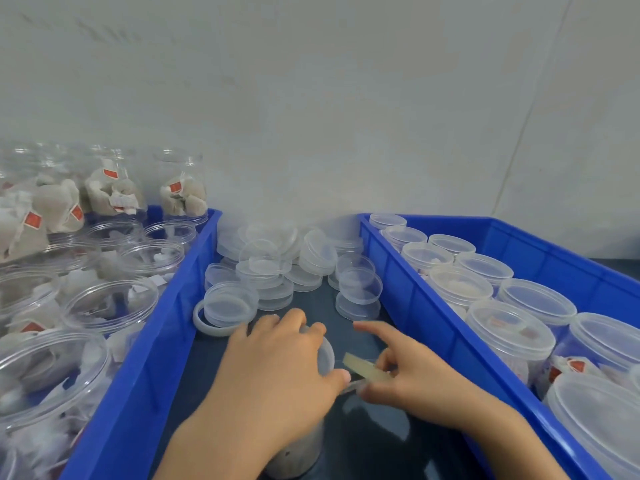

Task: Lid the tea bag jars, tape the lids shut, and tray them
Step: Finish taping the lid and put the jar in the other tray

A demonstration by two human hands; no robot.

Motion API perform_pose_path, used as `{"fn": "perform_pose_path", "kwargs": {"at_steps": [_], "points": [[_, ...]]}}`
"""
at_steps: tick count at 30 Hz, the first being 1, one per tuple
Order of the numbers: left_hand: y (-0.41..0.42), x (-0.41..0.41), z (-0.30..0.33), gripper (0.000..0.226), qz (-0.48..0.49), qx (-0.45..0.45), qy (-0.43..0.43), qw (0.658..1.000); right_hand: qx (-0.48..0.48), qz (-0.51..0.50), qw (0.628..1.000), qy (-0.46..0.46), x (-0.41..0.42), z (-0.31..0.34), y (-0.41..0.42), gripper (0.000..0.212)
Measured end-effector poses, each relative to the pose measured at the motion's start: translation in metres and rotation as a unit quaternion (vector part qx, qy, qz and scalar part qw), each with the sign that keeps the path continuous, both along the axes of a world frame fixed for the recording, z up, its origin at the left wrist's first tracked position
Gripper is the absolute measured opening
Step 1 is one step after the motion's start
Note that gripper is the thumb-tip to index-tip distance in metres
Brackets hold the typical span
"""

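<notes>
Head view: left hand (pixel 277 362) gripping lidded jar (pixel 325 355); right hand (pixel 412 372) pinching tape roll (pixel 367 368) beside it. Left: blue tray (pixel 166 334) of open tea-bag jars (pixel 110 303). Right: tray (pixel 415 306) of lidded jars (pixel 512 334).

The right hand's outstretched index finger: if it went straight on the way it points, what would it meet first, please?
Most likely the left hand gripping the lidded jar; the right hand's finger aims up-left toward those fingertips, though depth is unclear.
</notes>
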State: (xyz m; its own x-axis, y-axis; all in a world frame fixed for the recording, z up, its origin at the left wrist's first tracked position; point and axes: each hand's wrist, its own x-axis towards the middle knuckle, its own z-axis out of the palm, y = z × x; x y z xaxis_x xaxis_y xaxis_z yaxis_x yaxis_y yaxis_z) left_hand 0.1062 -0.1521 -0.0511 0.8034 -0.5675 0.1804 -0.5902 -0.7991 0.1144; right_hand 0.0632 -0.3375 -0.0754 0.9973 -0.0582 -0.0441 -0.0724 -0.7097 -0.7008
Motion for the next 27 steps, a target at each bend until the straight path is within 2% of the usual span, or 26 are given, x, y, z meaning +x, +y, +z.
{"fn": "perform_pose_path", "kwargs": {"at_steps": [3,7,10,12,14,18,21,24,27], "points": [[-0.008,0.001,-0.001,0.058,-0.007,0.032,0.047,0.998,-0.045,0.013,0.998,0.035,-0.004,-0.002,0.004,0.061],[-0.003,-0.002,-0.006,0.029,-0.045,-0.034,0.006,0.998,-0.045,0.059,0.997,0.017,-0.007,0.008,0.002,0.053],[0.002,-0.001,-0.008,0.042,-0.068,-0.061,-0.006,0.996,0.006,0.109,0.994,0.020,-0.012,0.017,0.000,0.060],[0.005,0.000,-0.007,0.061,-0.073,-0.071,0.008,0.995,0.030,0.104,0.994,0.005,-0.016,0.016,-0.001,0.063],[0.007,0.000,-0.006,0.069,-0.084,-0.058,0.004,0.995,0.027,0.071,0.997,-0.025,-0.017,0.012,-0.004,0.058],[0.007,0.001,-0.006,0.054,-0.088,-0.056,0.000,0.995,0.051,0.030,0.996,-0.073,-0.011,0.007,-0.003,0.055],[0.008,0.002,-0.007,0.047,-0.089,-0.072,-0.011,0.993,0.068,0.026,0.995,-0.075,0.001,0.010,0.003,0.060],[0.008,0.002,-0.009,0.049,-0.085,-0.079,-0.026,0.993,0.051,0.028,0.996,-0.064,0.014,0.014,0.008,0.060],[0.008,0.002,-0.015,0.069,-0.054,-0.080,-0.042,0.994,0.040,0.036,0.998,-0.045,0.020,0.015,0.011,0.059]]}}
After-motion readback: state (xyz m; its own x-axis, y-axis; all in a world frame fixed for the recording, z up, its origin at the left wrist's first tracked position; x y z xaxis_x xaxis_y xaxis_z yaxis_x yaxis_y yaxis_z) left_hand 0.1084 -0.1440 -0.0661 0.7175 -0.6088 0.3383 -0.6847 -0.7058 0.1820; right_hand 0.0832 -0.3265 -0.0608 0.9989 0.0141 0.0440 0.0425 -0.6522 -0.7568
